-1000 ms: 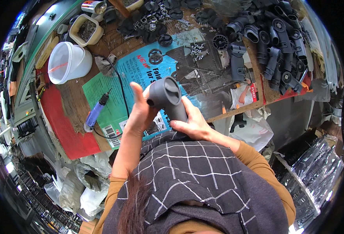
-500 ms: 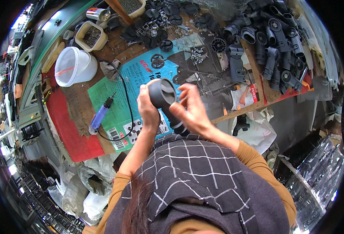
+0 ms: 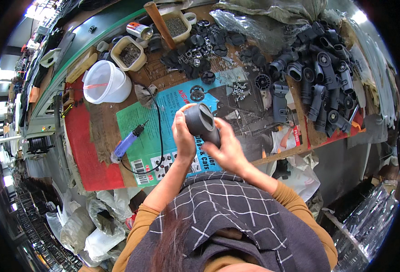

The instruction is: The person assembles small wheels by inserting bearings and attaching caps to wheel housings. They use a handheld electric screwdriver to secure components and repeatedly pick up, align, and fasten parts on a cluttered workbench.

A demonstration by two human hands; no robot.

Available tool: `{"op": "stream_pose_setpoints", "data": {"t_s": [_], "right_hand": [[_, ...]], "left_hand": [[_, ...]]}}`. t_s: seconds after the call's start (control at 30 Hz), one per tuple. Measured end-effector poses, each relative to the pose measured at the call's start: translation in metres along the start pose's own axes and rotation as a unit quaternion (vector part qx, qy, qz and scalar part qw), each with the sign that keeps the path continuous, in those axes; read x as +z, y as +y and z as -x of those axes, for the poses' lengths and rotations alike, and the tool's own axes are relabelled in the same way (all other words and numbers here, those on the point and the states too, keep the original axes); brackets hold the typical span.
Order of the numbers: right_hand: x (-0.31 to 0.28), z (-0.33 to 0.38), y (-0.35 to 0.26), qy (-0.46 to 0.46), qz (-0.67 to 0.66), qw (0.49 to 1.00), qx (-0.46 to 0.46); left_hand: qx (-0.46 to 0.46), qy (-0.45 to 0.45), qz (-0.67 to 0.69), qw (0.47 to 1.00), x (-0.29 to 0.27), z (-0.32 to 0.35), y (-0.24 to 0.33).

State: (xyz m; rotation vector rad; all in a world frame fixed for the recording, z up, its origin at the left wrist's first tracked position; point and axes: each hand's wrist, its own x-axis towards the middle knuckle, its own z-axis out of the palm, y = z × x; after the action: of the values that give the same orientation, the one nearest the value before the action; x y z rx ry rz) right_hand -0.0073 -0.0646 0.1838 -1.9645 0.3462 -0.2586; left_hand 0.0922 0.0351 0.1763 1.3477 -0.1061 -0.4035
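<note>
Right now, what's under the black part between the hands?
A blue printed sheet shows around the black part; whatever lies directly beneath it is covered.

The wooden table (image 3: 101,138) has a red left end — a green ledge (image 3: 89,34) runs along its far left side. Bright lights (image 3: 2,75) glow well left of the table; another lamp (image 3: 359,17) shines beyond its far right corner. Grey floor (image 3: 338,165) lies to the table's right.

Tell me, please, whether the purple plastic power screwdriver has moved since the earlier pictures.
No: judged against the flat green printed sheet, the screwdriver keeps its place.
</note>
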Motion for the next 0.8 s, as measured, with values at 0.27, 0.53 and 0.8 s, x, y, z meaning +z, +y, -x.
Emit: {"op": "stream_pose_setpoints", "data": {"t_s": [0.27, 0.53, 0.8], "right_hand": [[0.007, 0.016, 0.010, -0.007, 0.020, 1.000, -0.012], [-0.011, 0.009, 0.009, -0.123, -0.422, 0.881, 0.175], [-0.018, 0.009, 0.016, -0.158, -0.652, 0.702, 0.238]], "left_hand": [[-0.139, 0.033, 0.091, 0.986, -0.003, -0.002, -0.002], [0.032, -0.165, -0.137, 0.976, -0.003, 0.009, 0.024], [0.088, -0.103, -0.359, 0.923, 0.019, -0.006, 0.028]]}}
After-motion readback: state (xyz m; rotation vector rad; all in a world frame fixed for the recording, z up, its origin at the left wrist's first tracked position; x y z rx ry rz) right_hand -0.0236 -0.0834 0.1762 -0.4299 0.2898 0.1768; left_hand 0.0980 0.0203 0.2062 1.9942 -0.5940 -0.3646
